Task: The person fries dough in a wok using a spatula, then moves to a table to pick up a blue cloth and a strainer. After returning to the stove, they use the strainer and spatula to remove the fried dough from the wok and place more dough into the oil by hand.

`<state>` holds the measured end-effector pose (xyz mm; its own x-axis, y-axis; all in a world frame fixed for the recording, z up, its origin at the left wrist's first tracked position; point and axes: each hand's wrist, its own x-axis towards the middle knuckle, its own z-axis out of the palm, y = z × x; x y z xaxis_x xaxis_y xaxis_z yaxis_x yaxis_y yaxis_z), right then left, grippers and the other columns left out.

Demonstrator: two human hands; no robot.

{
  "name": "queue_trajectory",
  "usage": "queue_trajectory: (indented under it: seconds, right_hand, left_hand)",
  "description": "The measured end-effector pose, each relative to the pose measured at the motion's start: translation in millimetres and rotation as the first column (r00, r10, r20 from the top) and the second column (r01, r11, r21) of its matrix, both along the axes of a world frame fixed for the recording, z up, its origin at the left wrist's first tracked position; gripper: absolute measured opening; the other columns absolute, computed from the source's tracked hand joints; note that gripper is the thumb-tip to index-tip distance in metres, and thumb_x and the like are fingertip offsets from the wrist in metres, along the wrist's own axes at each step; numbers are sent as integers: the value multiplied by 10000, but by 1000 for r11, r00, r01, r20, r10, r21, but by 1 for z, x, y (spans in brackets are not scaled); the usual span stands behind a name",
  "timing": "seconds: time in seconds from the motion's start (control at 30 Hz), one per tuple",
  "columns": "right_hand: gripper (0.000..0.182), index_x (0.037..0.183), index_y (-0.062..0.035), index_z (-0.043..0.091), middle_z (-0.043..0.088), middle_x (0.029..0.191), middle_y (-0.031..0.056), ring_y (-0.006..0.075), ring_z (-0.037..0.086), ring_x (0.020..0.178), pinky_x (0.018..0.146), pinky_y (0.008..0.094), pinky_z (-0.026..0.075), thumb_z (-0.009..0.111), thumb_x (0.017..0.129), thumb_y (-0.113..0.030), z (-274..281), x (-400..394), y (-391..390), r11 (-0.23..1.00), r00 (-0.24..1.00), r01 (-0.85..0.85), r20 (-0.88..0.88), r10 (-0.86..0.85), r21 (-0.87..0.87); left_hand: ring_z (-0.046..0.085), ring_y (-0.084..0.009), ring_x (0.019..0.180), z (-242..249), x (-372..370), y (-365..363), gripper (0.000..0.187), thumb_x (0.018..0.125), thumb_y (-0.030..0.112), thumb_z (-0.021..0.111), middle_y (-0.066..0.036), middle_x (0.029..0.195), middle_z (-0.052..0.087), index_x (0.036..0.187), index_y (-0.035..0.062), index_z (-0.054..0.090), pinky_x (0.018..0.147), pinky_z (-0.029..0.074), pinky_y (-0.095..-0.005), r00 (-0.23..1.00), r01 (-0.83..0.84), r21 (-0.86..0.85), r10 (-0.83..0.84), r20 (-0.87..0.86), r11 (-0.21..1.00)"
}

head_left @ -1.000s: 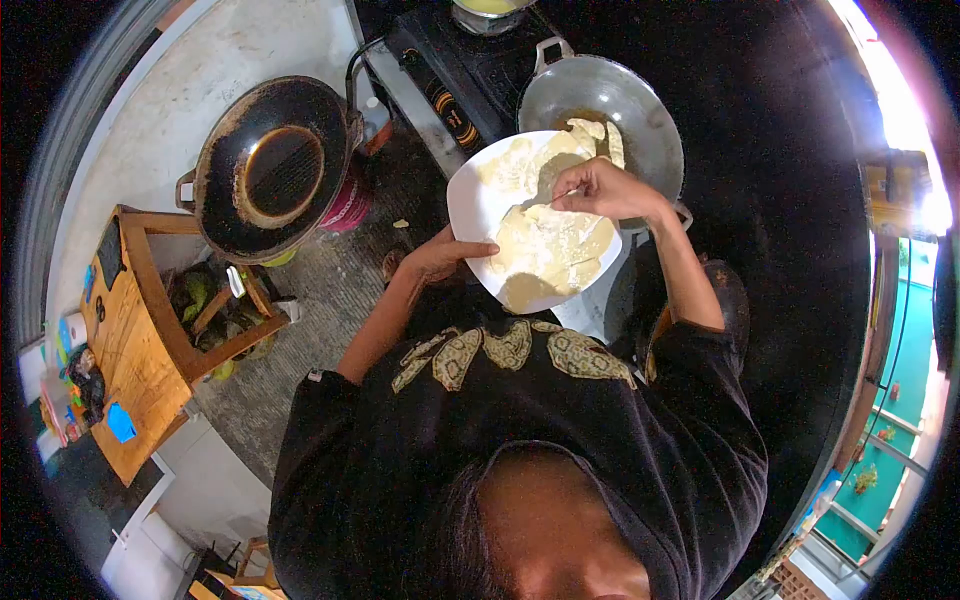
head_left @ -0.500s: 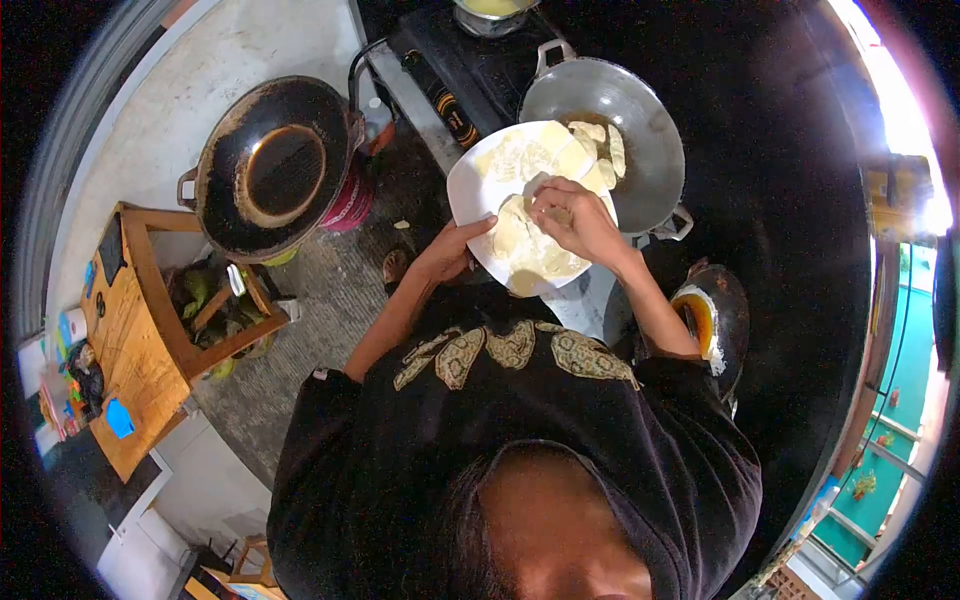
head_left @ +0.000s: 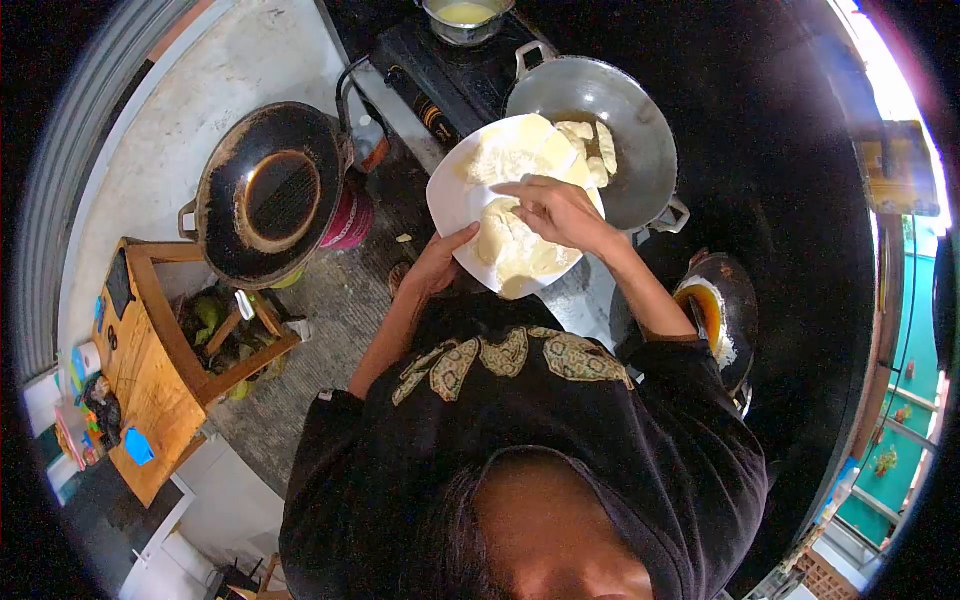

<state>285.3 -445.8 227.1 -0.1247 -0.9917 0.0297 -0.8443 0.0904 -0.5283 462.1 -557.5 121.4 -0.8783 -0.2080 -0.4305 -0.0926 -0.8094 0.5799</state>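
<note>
My left hand (head_left: 436, 262) grips the near-left rim of a white plate (head_left: 450, 195), thumb on top and the other fingers hidden beneath. On the plate lie pale floury dough pieces (head_left: 510, 250) and a patch of loose flour. Over the dough, my right hand (head_left: 562, 214) has its index finger stretched out and the other fingers bent down; nothing shows clearly in its grasp. Partly behind the plate stands a grey metal wok (head_left: 645, 150), with several pale dough pieces (head_left: 605, 148) in its bottom.
A metal pot (head_left: 468, 30) with yellowish contents is on the black stove (head_left: 400, 45). A blackened wok (head_left: 225, 165) stands at left, above a wooden table (head_left: 160, 400). Near my right elbow sits a dark pan (head_left: 735, 310) with orange-brown contents.
My right hand has gone from fingers bunched over the dough to the index finger extended. The plate and left hand have shifted slightly left as the view moved.
</note>
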Motion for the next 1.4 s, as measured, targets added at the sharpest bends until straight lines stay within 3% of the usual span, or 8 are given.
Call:
queue_trajectory:
  seconds: [0.2,0.4,0.6,0.7,0.9,1.13,1.23,1.4]
  right_hand:
    - [395,1142,-145,596,500,1036,113,304,554,919,752,388,469,553,765,-36,-6,-3,-1,998,999,-39,5,39,42]
    - [361,1042,-85,566,495,1014,111,302,521,951,793,399,444,555,689,-8,-4,-2,-1,991,991,-132,-6,132,14]
    - [311,992,-70,540,514,852,85,277,515,885,759,387,432,577,691,-2,-2,-5,-2,965,965,-261,11,261,-27]
    - [358,1050,-51,539,522,834,74,240,545,828,745,363,444,622,704,-5,3,-1,4,975,974,-140,200,104,171]
    - [421,1134,-52,516,494,739,55,193,541,705,697,336,460,650,737,-19,49,5,12,981,961,-52,276,-1,185]
    - [382,1116,-88,560,563,754,79,166,556,656,632,308,459,631,745,-28,100,-42,20,975,975,193,87,-204,113]
    - [356,1109,-59,572,489,726,-12,76,481,657,611,237,429,599,770,44,86,-79,20,953,957,272,62,-282,130]
    - [371,1105,-19,561,535,750,2,86,520,685,640,251,446,606,742,44,15,-163,23,894,909,389,65,-412,222]
  left_hand:
    - [518,-214,1093,2,-2,-1,546,845,210,622,-111,1204,518,1284,0,373,918,422,-357,999,-1,18,1,-39,1000]
    - [534,-207,1060,-8,-3,-1,535,841,205,625,-108,1183,529,1269,-11,389,897,427,-342,1000,-7,-9,7,-27,1000]
    - [535,-207,1059,-7,-2,-2,532,841,200,625,-110,1169,535,1267,-11,386,897,426,-339,1000,3,-20,-3,-16,1000]
    - [531,-210,1064,-6,-1,-2,547,840,199,625,-114,1174,530,1276,-14,371,903,424,-341,1000,8,-15,-8,0,1000]
    - [525,-218,1078,-16,1,-3,555,843,204,618,-123,1175,530,1280,-24,362,904,431,-350,999,-32,-12,32,4,999]
    - [518,-227,1096,-33,24,-18,553,835,198,623,-128,1195,522,1272,-30,373,929,418,-354,994,-88,47,85,65,995]
    - [527,-232,1089,-46,42,-26,518,840,186,613,-128,1197,526,1254,-39,398,930,422,-363,977,-186,28,182,110,982]
    - [533,-247,1084,-48,77,-37,497,851,184,593,-141,1207,523,1250,-45,407,921,432,-373,948,-298,40,290,133,954]
